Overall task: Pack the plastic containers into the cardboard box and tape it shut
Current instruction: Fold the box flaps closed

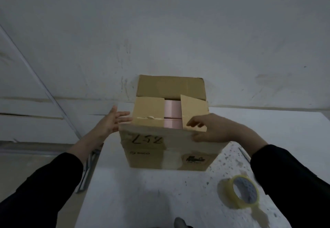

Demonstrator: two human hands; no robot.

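A brown cardboard box (160,149) stands on the white table, its near side marked with handwritten figures. Its two side flaps are folded inward, and the far flap stands up behind them. Between the flaps show pink plastic containers (172,115) inside the box. My right hand (210,129) pinches the near corner of the right flap (193,113). My left hand (114,120) is spread flat against the box's left side, holding nothing. A roll of yellowish clear tape (239,194) lies on the table at the near right, a loose end trailing toward me.
The white speckled table (142,201) ends at the left near a metal rail (87,170). A pale wall rises right behind the box. A dark rounded object (180,223) pokes in at the bottom edge.
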